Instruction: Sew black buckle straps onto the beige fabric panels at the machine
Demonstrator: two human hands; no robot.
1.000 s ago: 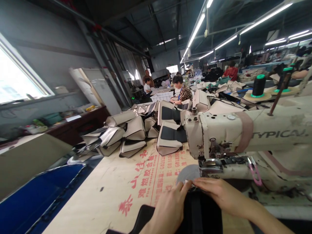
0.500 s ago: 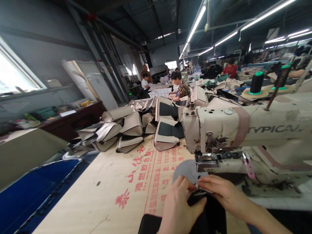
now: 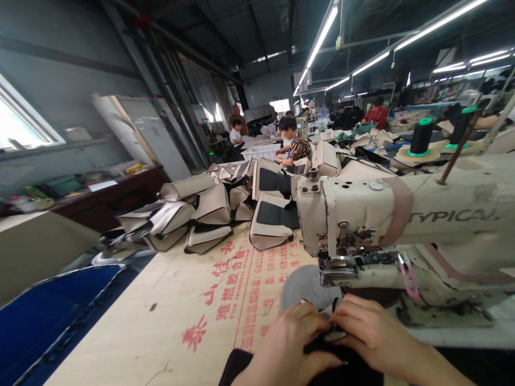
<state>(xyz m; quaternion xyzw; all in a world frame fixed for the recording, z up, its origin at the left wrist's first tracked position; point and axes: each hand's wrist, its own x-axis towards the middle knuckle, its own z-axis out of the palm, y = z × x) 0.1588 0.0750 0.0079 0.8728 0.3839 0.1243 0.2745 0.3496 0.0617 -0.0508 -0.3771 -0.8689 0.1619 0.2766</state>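
Fingers (image 3: 311, 317) of two hands (image 3: 287, 343) (image 3: 376, 332) hold one black piece (image 3: 356, 370).

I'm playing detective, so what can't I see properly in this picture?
Head view: part of the black material between the fingers, hidden by the left hand and right hand.
Head view: the black material's near end, cut off by the bottom edge.
Head view: the right end of the sewing machine, cut off by the right edge.
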